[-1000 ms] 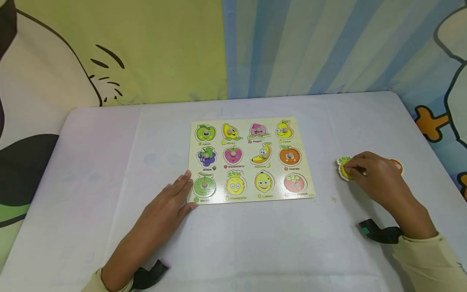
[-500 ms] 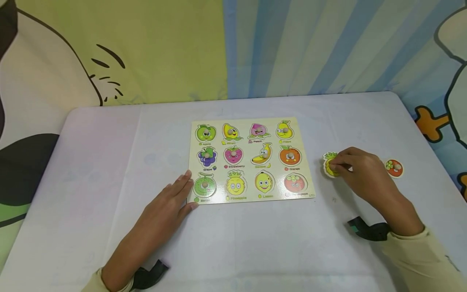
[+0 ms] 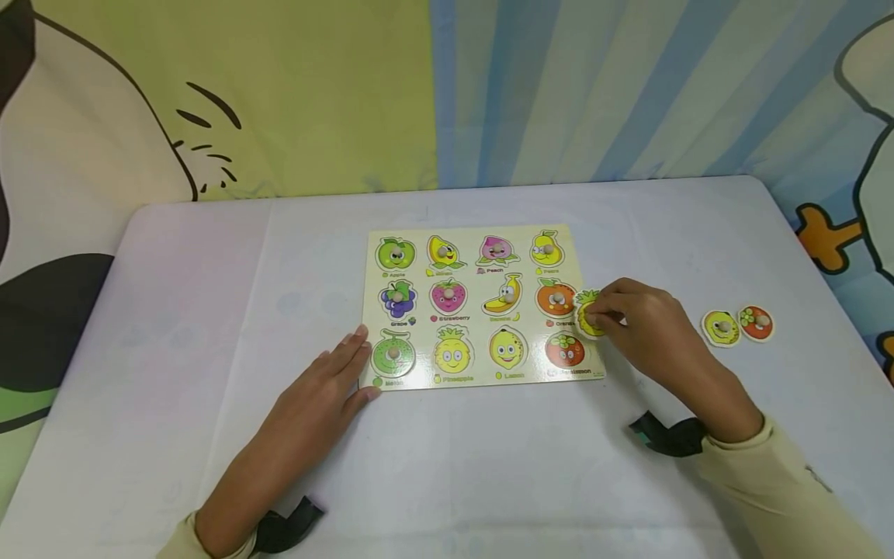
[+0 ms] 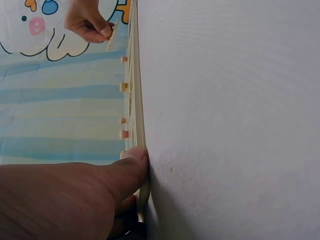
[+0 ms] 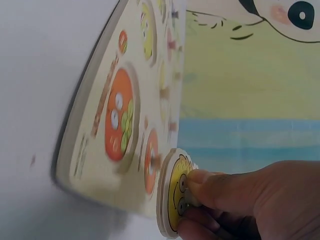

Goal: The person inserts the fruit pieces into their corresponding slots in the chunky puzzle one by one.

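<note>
My right hand (image 3: 646,326) pinches a pineapple puzzle piece (image 3: 588,314), which overlaps the right edge of the fruit puzzle board (image 3: 482,322) in the head view. The right wrist view shows the piece (image 5: 175,195) tilted on edge between thumb and fingers, its yellow face printed with eyes and a smile. My left hand (image 3: 314,396) rests at the board's lower left corner, fingers straight along its left edge. In the left wrist view, the thumb (image 4: 132,165) touches the board's edge. Knobbed fruit pieces sit in several recesses; the pineapple (image 3: 452,357), lemon (image 3: 506,349) and red fruit recesses (image 3: 565,352) have no knobs.
A lemon piece (image 3: 721,328) and a red fruit piece (image 3: 757,323) lie side by side on the white-covered table (image 3: 489,466), right of the board. A cartoon-printed curtain (image 3: 314,101) hangs behind the table.
My right hand has moved left with the pineapple piece, from the right side of the table to the board's right edge. The lemon piece has come into sight. My left hand stays put.
</note>
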